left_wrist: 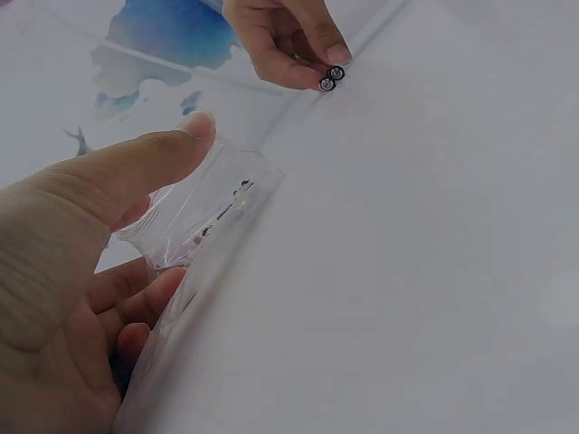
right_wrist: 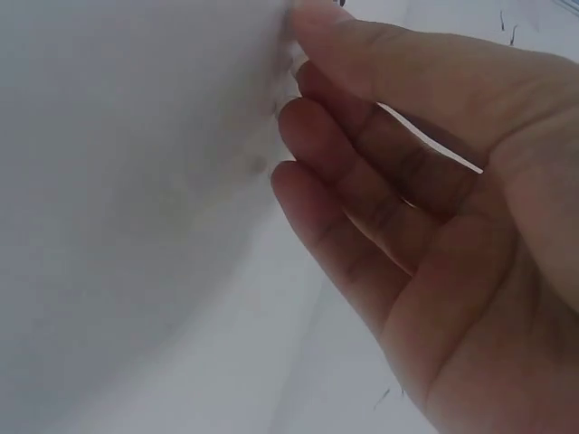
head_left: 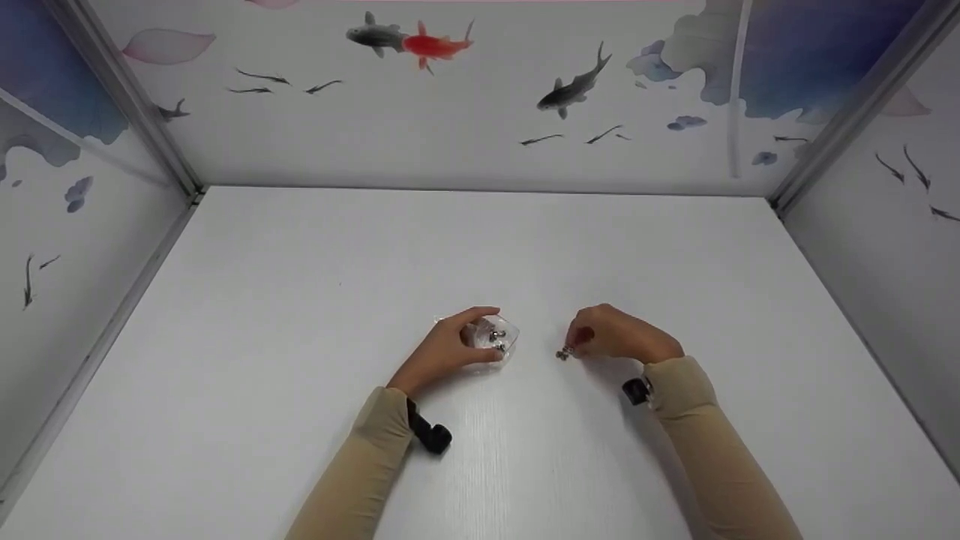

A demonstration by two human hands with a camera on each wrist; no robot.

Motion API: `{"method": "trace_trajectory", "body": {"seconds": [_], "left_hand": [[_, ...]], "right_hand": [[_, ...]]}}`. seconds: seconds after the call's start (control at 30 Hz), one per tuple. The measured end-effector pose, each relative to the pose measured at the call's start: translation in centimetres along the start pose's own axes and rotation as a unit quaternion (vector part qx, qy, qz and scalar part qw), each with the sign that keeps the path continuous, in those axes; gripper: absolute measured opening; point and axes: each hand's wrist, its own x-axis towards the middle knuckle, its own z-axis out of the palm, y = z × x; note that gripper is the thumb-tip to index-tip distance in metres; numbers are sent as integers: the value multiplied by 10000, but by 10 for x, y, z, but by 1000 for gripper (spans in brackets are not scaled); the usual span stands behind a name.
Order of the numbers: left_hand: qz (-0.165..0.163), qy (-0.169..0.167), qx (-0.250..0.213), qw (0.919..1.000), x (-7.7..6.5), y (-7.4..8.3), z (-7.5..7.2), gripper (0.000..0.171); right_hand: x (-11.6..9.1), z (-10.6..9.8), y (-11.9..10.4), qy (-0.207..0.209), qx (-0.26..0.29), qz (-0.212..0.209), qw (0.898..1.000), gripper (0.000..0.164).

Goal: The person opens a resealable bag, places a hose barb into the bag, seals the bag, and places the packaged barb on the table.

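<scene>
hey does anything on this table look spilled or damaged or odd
Nothing looks spilled or damaged. The left hand holds clear packaging with small metallic pieces inside; the right hand pinches other pieces. Only a tiny dark speck looks odd against the plain white table, too small to identify.

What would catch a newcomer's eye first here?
Probably the bright red fish on the back wall, beside a dark fish. Below, at the white table, the left hand holds clear plastic packaging with small shiny pieces inside; to the right, the right hand pinches similar-looking pieces.
</scene>
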Motion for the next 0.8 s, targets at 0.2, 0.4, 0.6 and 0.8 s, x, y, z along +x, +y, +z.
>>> {"method": "trace_trajectory", "body": {"seconds": [0.2,0.4,0.6,0.8], "left_hand": [[-43,3,49,10000,3,-2,1,71],[-39,17,37,10000,4,-3,1,71],[-32,25,60,10000,3,-2,1,71],[-36,32,45,10000,2,-1,1,70]], "right_hand": [[-1,0,4,19,28,-229,9997,12],[-2,0,6,30,-28,-332,9994,10],[-2,-1,4,27,-37,-333,9994,10],[-1,-2,0,65,7,-305,9995,10]]}}
